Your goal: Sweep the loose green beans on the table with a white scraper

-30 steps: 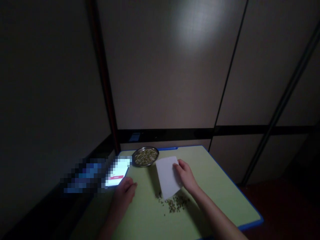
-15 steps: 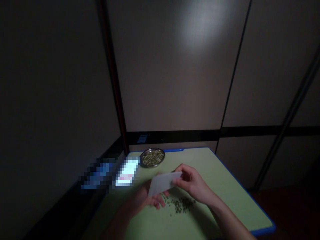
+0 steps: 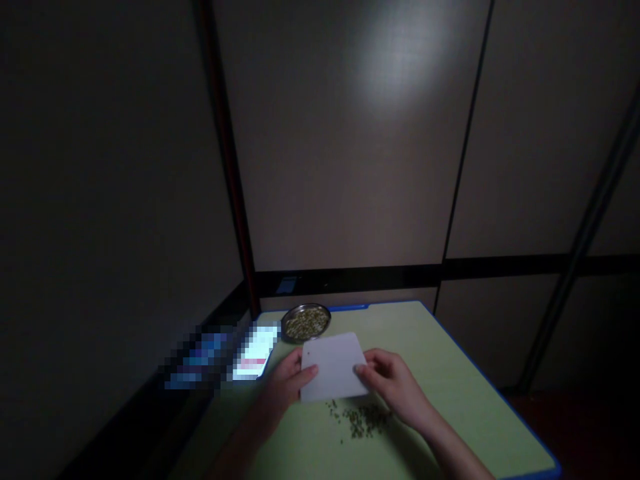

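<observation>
A flat white card (image 3: 333, 370) with rounded corners is held up above the table, its broad face toward me. A small dark speck shows near its upper left corner. My left hand (image 3: 290, 380) grips the left edge, thumb on the face and fingers behind. On the right edge, my right hand (image 3: 393, 383) pinches the card the same way. Below it, a loose scatter of small greenish beans or seeds (image 3: 364, 421) lies on the green tabletop. Behind the card stands a round metal dish (image 3: 306, 323) filled with similar small pieces.
The green table (image 3: 465, 407) has a blue edge and stands against a panelled wall (image 3: 340, 167). At its left side a bright, pixelated screen (image 3: 256, 352) glows, with its reflection in the dark panel beside it. The room is dim.
The card has turned from a slanted angle to face me more fully. My left hand, whose fingers were spread under it, now holds its left edge.
</observation>
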A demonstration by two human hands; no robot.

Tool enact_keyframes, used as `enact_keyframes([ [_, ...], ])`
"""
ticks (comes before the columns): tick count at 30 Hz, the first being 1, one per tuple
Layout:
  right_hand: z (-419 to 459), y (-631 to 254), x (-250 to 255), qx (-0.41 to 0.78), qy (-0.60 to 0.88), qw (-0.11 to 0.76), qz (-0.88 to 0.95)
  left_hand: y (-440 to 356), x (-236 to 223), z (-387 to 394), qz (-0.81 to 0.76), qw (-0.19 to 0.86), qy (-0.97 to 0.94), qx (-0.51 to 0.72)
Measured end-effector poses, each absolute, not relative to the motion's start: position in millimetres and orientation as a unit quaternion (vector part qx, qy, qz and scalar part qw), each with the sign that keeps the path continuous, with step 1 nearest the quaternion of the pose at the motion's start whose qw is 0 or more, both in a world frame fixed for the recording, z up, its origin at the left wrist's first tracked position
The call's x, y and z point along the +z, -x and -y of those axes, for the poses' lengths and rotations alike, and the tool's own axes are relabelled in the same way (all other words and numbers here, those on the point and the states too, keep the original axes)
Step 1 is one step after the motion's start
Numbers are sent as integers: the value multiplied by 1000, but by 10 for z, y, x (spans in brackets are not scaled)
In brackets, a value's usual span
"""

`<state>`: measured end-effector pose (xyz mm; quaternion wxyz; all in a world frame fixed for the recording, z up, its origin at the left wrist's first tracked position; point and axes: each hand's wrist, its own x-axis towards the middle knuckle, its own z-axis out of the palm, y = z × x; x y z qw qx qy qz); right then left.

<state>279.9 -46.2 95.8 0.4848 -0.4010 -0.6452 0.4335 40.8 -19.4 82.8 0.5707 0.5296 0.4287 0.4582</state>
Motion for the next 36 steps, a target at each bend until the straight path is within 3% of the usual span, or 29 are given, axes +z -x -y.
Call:
enact_keyframes([
  [2,463,-2774,888,401,431,475,654,-452,896,230,-480,449,-596,461],
  [5,502,-2708,860,343,455,456,684,-564,1055,331,-502,166,-719,451],
  [7,535,-2667,881,321,452,451,700,-649,1150,385,-471,83,-791,382],
  [11,543,-2794,840,311,444,483,687,-723,1217,335,-486,42,-822,293],
  [15,510,-3375,467,232,521,510,644,-627,1184,109,-507,-29,-829,235],
  [22,592,-4228,-291,53,651,452,607,-619,974,-264,-509,-58,-848,136],
  [36,587,-4274,-268,72,655,433,615,-612,753,-426,-480,-1,-871,103],
])
